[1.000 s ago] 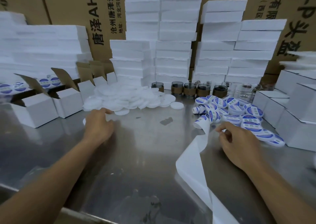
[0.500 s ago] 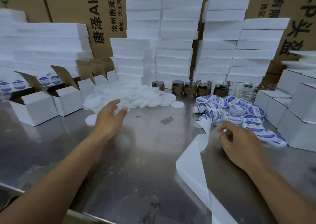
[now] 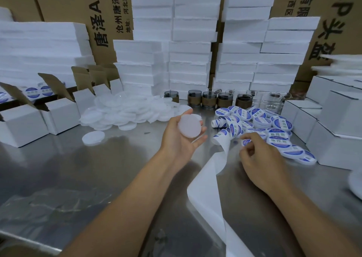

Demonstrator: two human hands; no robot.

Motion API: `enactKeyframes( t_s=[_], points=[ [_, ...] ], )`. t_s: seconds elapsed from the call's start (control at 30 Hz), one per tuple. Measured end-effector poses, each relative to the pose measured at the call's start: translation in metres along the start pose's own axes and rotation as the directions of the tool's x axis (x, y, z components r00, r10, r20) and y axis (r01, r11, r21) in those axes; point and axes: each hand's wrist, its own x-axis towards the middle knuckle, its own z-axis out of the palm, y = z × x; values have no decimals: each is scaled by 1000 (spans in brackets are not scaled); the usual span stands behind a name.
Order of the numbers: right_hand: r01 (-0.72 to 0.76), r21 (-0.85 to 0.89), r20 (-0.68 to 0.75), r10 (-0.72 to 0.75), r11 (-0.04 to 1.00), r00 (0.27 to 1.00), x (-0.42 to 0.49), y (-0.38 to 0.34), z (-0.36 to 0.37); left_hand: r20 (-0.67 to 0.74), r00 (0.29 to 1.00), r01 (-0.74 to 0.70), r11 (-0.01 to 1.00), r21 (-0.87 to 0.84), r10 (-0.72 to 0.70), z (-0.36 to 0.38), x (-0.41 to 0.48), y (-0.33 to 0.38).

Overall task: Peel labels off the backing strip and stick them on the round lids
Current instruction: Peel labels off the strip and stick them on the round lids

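Since half a second ago my left hand (image 3: 180, 139) has left the heap of blank lids (image 3: 121, 112) and swung to the middle of the steel table (image 3: 98, 170), bringing one round lid (image 3: 189, 127) with it. That hand is now turned palm-up above the table, thumb curled over the lid's far edge and fingers cupped under it, so the lid's flat white face looks toward me. My right hand (image 3: 260, 158) has barely shifted. It sits just right of the backing strip (image 3: 205, 190), with thumb and forefinger pinching a small blue-and-white label (image 3: 245, 142) and the other fingers curled in. The label is close to the strip's curled upper end, and I cannot tell whether it is fully free of it. The bare strip trails from there toward me and off the near edge of the view. Its unpeeled end, with labels on it, lies coiled (image 3: 232, 126) against the labelled lids (image 3: 278, 133), which are spread behind and to the right of my right hand. One blank lid (image 3: 93, 137) lies alone in front of the heap. Open white cartons (image 3: 21, 124) stand at far left and closed white boxes (image 3: 337, 131) at right. Brown-sleeved glass jars (image 3: 209, 99) line the back, in front of stacked foam slabs (image 3: 188, 51).
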Motion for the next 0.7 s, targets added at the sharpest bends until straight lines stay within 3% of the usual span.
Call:
enactKeyframes(
  t_s=[0.1,0.23,0.47,0.7],
  points=[
    [-2,88,92,-6,996,996,0,-2,5,6,997,74,997,-39,-74,-7,2,-3],
    [21,177,234,-63,984,970,-4,-10,6,2,995,102,994,49,-102,-8,2,-8],
    [41,88,398,-73,995,915,-5,-18,7,-67,992,120,937,329,-104,-10,7,-19],
    [-194,300,357,79,934,931,0,-16,9,-14,997,73,847,527,-77,-7,9,-24]
  ],
)
